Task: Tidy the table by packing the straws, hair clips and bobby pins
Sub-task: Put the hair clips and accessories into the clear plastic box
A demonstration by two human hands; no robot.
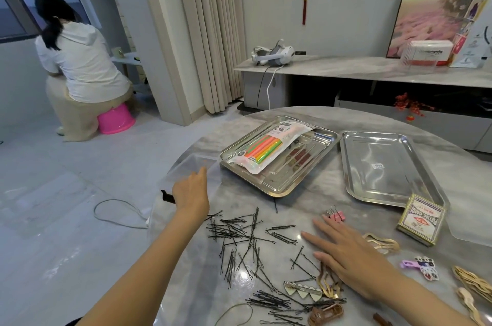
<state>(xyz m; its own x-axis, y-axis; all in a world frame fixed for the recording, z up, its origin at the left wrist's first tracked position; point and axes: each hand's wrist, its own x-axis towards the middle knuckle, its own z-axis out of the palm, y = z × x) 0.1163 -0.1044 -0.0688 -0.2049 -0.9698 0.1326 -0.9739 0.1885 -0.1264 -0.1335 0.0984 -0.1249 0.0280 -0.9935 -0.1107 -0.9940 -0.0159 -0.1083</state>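
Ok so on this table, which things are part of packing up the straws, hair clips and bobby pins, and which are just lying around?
Part of the job:
pack of straws in the left tray
loose bobby pins
gold hair clips
heart clip
empty tray

Just lying about:
pink binder clip
card box
rubber band
headset on the far counter

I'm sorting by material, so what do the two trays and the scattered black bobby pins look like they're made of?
Both trays look like polished stainless steel: mirror-bright, reflecting what lies in them. The black bobby pins look like thin bent metal wire with a dark coating, though the coating itself cannot be confirmed.
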